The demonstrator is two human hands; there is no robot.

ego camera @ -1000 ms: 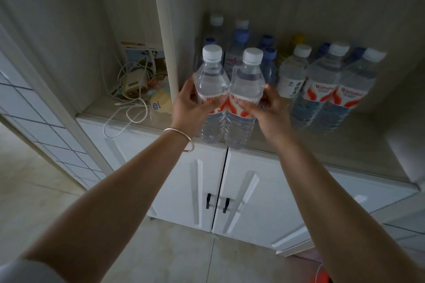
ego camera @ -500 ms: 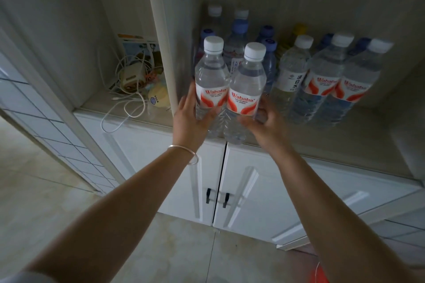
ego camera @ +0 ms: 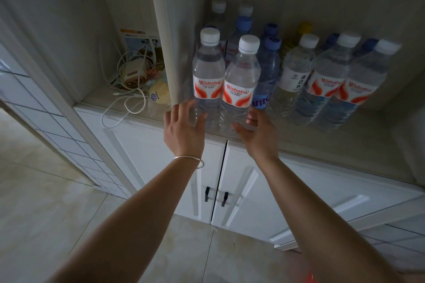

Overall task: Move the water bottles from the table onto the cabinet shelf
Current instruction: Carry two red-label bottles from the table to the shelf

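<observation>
Two clear water bottles with white caps and red-and-white labels stand side by side at the front of the cabinet shelf point(ego camera: 358, 151): the left bottle point(ego camera: 208, 76) and the right bottle point(ego camera: 241, 82). My left hand point(ego camera: 184, 128) hovers just below and in front of the left bottle with its fingers spread and relaxed. My right hand point(ego camera: 257, 132) sits by the base of the right bottle, fingers loose, holding nothing. Several more bottles point(ego camera: 326, 80) with white and blue caps stand behind and to the right on the same shelf.
A white vertical divider point(ego camera: 163, 37) splits the shelf. Left of it lie tangled white cables with a charger point(ego camera: 131, 71) and a small round yellowish item point(ego camera: 158, 94). Below are white cabinet doors with black handles point(ego camera: 216, 195). The floor is tiled.
Both hands held the two bottles a second ago, set them down on the shelf, and have now let go and drawn back towards me with fingers opened.
</observation>
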